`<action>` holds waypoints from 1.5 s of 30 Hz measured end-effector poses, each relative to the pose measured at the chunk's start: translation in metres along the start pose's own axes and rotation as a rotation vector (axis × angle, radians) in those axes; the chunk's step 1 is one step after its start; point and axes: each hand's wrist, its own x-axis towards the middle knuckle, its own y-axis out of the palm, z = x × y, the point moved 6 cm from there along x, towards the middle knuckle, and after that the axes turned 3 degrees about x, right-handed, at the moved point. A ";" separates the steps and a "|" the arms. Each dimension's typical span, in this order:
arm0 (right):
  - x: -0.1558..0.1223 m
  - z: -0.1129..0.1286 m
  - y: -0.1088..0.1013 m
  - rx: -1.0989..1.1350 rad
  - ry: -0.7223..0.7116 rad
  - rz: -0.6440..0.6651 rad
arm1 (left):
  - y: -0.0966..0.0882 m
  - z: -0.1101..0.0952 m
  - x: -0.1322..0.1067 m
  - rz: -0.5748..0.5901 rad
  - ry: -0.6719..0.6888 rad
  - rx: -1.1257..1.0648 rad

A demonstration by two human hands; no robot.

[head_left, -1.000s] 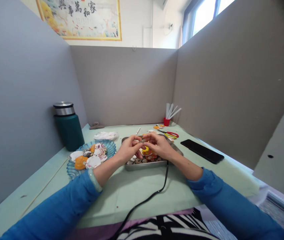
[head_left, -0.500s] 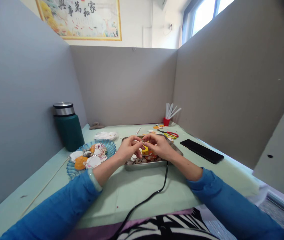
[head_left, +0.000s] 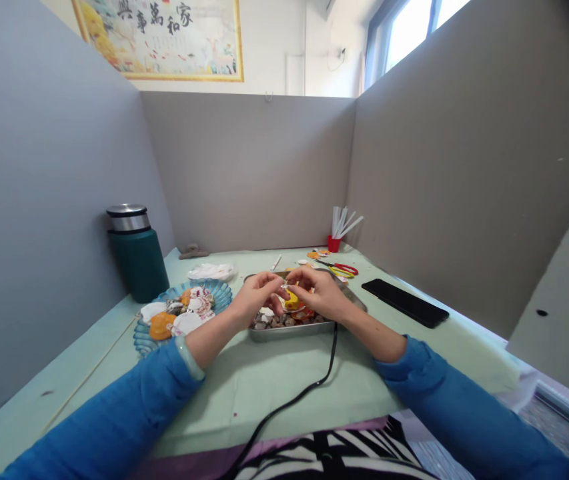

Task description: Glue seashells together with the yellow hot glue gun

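My left hand (head_left: 257, 299) and my right hand (head_left: 318, 293) meet fingertip to fingertip over a steel tray (head_left: 294, 329). Both pinch one small, pale object between them, too small to name. Under the fingers, inside the tray, lie a yellow piece (head_left: 291, 301), orange shells and several small grey pebbles (head_left: 274, 323). A blue glass plate (head_left: 147, 341) heaped with white and orange shells sits just left of my left wrist.
A dark green flask (head_left: 137, 257) stands at the left wall. Red and yellow scissors (head_left: 343, 269), a red cup of white sticks (head_left: 335, 242) and a black phone (head_left: 405, 302) lie to the right. A black cable (head_left: 289, 400) runs from the tray towards me. Grey partitions enclose the table.
My left hand has slid slightly right and down, closer over the tray. The pinch between both hands has stayed together.
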 end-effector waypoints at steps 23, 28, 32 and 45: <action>-0.001 0.005 0.000 -0.046 -0.037 0.006 | 0.001 -0.001 0.000 0.024 0.034 0.054; -0.002 0.000 0.001 0.011 -0.008 0.022 | 0.001 -0.001 0.000 0.034 0.057 0.060; -0.002 -0.004 0.003 0.077 0.015 0.024 | 0.001 -0.003 0.000 0.020 0.075 0.062; -0.003 -0.014 0.011 0.364 0.097 0.116 | 0.001 -0.005 -0.001 -0.030 0.067 0.051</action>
